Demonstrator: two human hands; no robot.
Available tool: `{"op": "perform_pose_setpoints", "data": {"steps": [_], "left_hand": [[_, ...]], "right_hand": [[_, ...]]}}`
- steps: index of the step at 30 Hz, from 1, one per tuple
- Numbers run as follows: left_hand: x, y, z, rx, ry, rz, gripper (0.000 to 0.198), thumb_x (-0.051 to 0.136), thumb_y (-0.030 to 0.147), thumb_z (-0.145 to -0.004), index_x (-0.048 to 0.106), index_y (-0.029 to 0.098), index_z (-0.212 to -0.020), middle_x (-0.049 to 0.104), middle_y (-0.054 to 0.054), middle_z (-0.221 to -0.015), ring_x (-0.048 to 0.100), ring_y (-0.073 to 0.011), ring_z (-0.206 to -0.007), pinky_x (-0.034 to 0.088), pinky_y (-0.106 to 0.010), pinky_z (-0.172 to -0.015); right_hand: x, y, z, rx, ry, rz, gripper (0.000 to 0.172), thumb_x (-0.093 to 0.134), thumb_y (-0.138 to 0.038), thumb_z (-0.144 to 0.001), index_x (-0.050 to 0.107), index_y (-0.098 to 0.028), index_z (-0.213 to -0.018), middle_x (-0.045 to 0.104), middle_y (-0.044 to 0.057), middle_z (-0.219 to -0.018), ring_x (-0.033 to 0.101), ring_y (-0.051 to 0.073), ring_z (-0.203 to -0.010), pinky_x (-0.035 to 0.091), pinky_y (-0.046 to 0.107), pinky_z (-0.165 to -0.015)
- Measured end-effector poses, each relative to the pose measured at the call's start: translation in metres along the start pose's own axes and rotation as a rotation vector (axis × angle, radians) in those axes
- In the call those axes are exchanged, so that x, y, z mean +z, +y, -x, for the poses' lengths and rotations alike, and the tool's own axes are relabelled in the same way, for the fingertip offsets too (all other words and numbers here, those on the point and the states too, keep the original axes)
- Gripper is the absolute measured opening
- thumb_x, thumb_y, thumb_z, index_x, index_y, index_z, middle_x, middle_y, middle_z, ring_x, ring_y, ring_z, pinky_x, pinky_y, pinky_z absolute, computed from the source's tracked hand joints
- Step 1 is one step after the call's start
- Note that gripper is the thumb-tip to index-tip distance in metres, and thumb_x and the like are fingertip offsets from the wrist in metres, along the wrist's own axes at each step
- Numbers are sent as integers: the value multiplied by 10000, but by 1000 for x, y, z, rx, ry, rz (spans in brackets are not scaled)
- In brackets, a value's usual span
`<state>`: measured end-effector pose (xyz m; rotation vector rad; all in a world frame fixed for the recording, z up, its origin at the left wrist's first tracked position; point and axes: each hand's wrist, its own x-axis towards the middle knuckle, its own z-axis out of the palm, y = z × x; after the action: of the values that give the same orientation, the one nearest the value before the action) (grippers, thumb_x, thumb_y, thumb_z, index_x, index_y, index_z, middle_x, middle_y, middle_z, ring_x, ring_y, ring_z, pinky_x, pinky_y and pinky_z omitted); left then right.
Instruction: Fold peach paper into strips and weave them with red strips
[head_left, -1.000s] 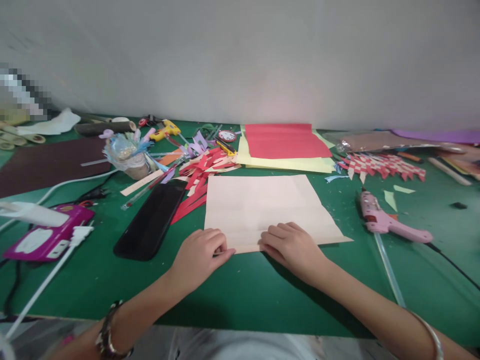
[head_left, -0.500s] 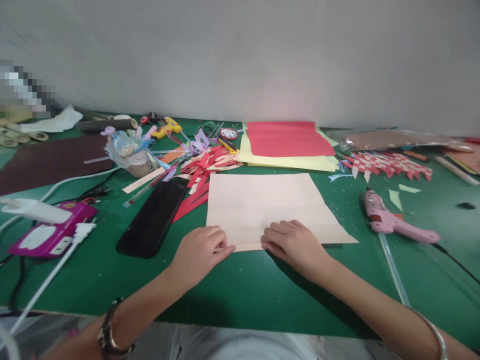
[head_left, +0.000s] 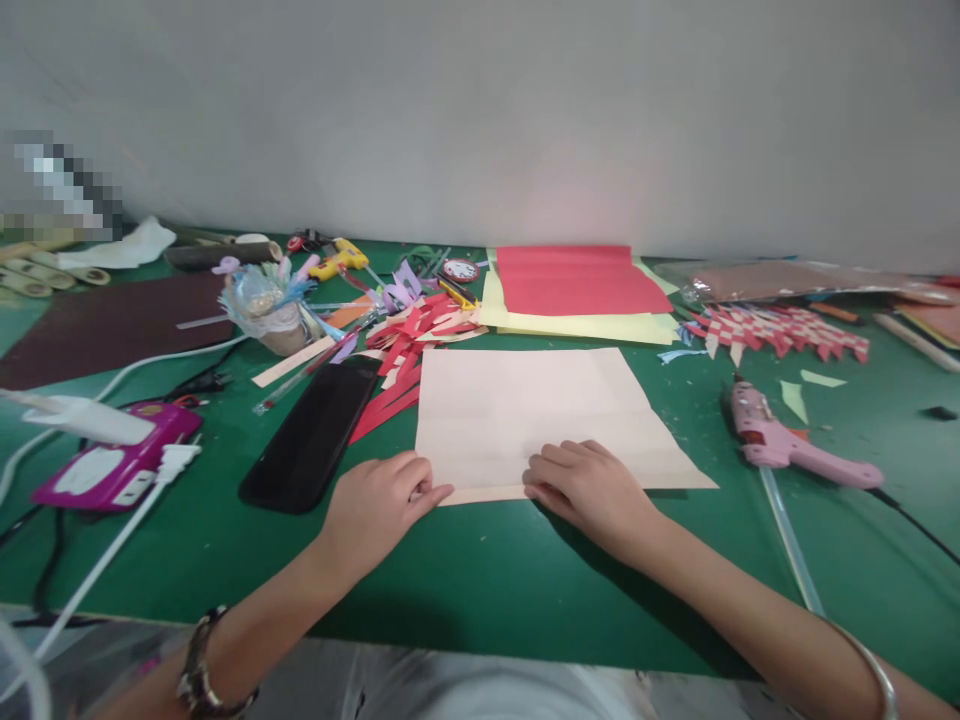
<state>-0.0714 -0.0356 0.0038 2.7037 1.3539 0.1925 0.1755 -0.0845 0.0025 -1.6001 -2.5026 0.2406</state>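
Note:
A pale cream sheet of paper (head_left: 517, 405) lies in front of me, with a narrow fold along its near edge. My left hand (head_left: 379, 505) is closed at the near left corner, thumb and curled fingers pinching the folded strip. Near the middle of the same edge, my right hand (head_left: 589, 495) is also closed on the fold, its fingertips on top of the sheet and the thumb at the edge. The near right corner sticks out past the right hand, slightly raised off the table.
A black phone (head_left: 311, 435) and red paper strips (head_left: 412, 335) lie left of the sheet. Red paper (head_left: 581, 280) on yellow sheets sits behind it. A pink glue gun (head_left: 795, 445) rests at right, a purple power strip (head_left: 120, 465) at left, on the green table (head_left: 480, 590).
My left hand has slid a little left along the folded edge to the corner. My right hand has stayed in place.

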Motion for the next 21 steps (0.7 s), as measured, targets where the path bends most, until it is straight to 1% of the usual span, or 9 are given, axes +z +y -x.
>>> {"op": "perform_pose_setpoints", "data": {"steps": [3,6,8,10,11,13,16,18,21], "left_hand": [[-5,-5,-3,119,-63,56,350,389,430,-895,552,183,-707,565,23,-673,498,-101,-554,310,-214,-523],[-8,-2,-4,216,-53,78,282,333,335,-930,580,201,-948,595,-37,-956,572,-140,-790,412,-237,-694],[-7,8,-2,315,-31,47,307,286,238,-943,549,216,-1100,570,-64,-1121,551,-175,-969,406,-299,-835],[-2,23,0,456,-75,29,354,268,184,-944,472,223,-1230,530,-52,-1242,488,-184,-1114,345,-337,-954],[1,31,2,498,-105,22,370,284,213,-945,408,209,-1294,476,-53,-1311,436,-190,-1182,296,-354,-1007],[5,41,5,516,-147,16,485,334,352,-934,265,179,-1382,339,-63,-1414,326,-206,-1276,233,-360,-1055],[9,42,9,482,-199,26,673,339,517,-891,85,200,-1428,176,-48,-1474,197,-217,-1335,172,-370,-1082],[9,37,11,468,-233,41,707,313,556,-883,14,221,-1429,124,-33,-1484,154,-214,-1347,128,-390,-1091],[7,31,12,454,-275,65,735,286,597,-870,-13,222,-1427,106,-29,-1486,141,-212,-1350,100,-402,-1094]], "right_hand": [[0,-2,0,9,6,34,191,444,-223,-883,580,-210,-749,591,-10,-741,503,126,-678,258,266,-620],[-1,-3,-1,-5,8,67,195,439,-204,-881,581,-209,-748,594,-9,-744,506,124,-666,255,273,-623],[-1,-3,-2,-15,9,62,183,451,-204,-875,581,-213,-747,594,-13,-743,507,119,-659,252,272,-618],[-1,-2,-3,-15,13,59,174,465,-210,-870,575,-210,-735,591,-15,-737,507,116,-656,250,270,-615],[-1,-2,-3,-14,16,62,172,472,-216,-868,572,-205,-729,589,-14,-735,507,116,-653,251,269,-615],[0,-1,-3,-14,17,66,170,479,-228,-868,569,-198,-728,588,-10,-733,506,117,-652,252,269,-614],[0,0,-3,-24,7,48,168,478,-240,-871,572,-199,-738,586,-8,-740,509,120,-673,255,270,-617],[0,0,-3,-21,0,30,161,482,-235,-869,575,-204,-742,585,-12,-747,510,119,-682,259,268,-623],[-2,1,-3,4,-13,6,139,505,-238,-857,577,-205,-743,583,-19,-748,509,117,-674,268,265,-627]]}}
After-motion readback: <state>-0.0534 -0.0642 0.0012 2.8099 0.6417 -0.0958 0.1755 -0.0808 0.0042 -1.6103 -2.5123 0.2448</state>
